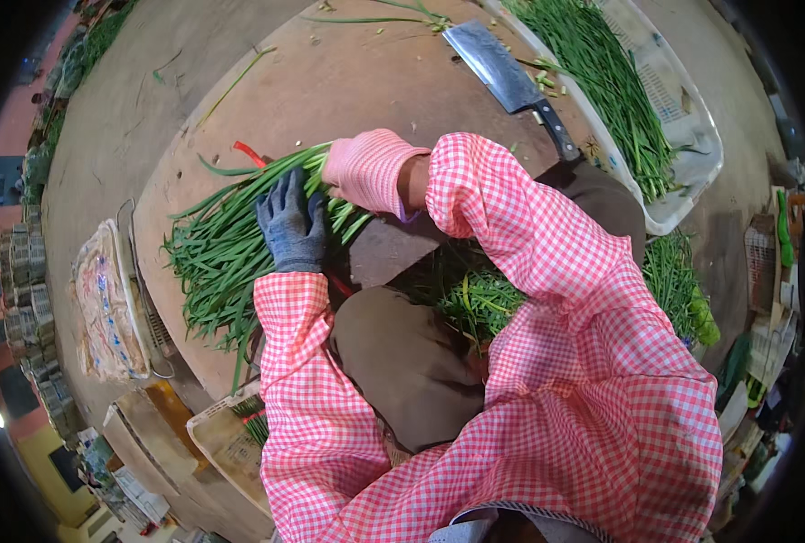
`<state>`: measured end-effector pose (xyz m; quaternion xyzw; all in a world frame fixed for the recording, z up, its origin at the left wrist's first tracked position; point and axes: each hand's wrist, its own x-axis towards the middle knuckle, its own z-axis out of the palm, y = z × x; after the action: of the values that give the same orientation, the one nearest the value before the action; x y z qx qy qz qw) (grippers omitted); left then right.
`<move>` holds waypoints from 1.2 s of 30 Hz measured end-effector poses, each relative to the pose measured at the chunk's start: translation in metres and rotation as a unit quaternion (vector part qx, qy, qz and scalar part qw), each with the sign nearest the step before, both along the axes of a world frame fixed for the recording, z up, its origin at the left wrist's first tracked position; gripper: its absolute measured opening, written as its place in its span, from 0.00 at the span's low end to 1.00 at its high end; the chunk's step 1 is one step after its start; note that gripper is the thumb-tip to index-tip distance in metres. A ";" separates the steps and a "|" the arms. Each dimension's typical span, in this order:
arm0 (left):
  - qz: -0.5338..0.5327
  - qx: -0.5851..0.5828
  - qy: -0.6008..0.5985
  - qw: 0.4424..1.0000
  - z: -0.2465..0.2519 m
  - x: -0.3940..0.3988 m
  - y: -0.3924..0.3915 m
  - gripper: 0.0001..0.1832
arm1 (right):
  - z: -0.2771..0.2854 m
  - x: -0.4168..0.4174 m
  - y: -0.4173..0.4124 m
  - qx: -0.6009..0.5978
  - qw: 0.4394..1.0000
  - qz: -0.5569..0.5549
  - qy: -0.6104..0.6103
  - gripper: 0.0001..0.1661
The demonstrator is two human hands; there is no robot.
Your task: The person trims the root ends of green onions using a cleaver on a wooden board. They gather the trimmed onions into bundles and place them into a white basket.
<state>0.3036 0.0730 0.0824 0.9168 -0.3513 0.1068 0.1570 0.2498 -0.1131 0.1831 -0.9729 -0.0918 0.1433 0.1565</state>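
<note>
A loose bunch of garlic chives (222, 261) lies across the near left part of a brown board, leaves fanned to the left. My left hand (290, 220), in a blue-grey knit glove, lies over the bunch with its fingers draped across the stalks. At the pale stem ends, my right hand (372, 170) in a pink striped glove closes on the stalks; its fingertips are partly hidden. A red strip (249, 153) sticks out beyond the bunch's far side, and a bit of red shows at its near side.
A cleaver (497, 68) with a black handle lies at the board's (348, 81) far right. Beyond it, a white plastic crate (698, 142) holds more chives (599, 88). Loose green trimmings (484, 302) lie below, near my knees. A plastic-wrapped bundle (104, 305) stands left of the board.
</note>
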 end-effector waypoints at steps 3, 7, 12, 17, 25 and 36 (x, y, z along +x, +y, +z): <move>-0.006 -0.025 0.007 1.000 0.001 -0.005 -0.006 0.29 | -0.020 0.010 0.005 -0.056 0.998 0.034 0.001 0.15; -0.007 -0.019 0.019 1.000 0.003 -0.006 -0.006 0.31 | -0.022 0.017 0.008 -0.051 0.998 -0.007 0.039 0.13; -0.008 -0.033 -0.006 0.999 0.006 -0.008 -0.004 0.28 | -0.017 -0.011 -0.045 -0.029 0.991 -0.115 -0.058 0.14; -0.005 -0.031 -0.033 0.999 0.011 -0.010 -0.009 0.27 | 0.014 -0.071 -0.098 -0.112 0.974 -0.186 0.069 0.11; -0.052 0.021 -0.038 0.998 0.007 -0.011 0.006 0.48 | 0.017 -0.167 -0.127 -0.114 0.954 -0.215 0.175 0.23; -0.062 -0.011 -0.021 0.998 0.058 -0.049 0.019 0.25 | -0.017 -0.253 -0.167 -0.092 0.935 -0.335 0.072 0.23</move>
<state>0.2542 0.0917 0.1401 0.8891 -0.4094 0.1197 0.1660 -0.0036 -0.2803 0.1665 -0.9446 0.2640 0.1600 0.1117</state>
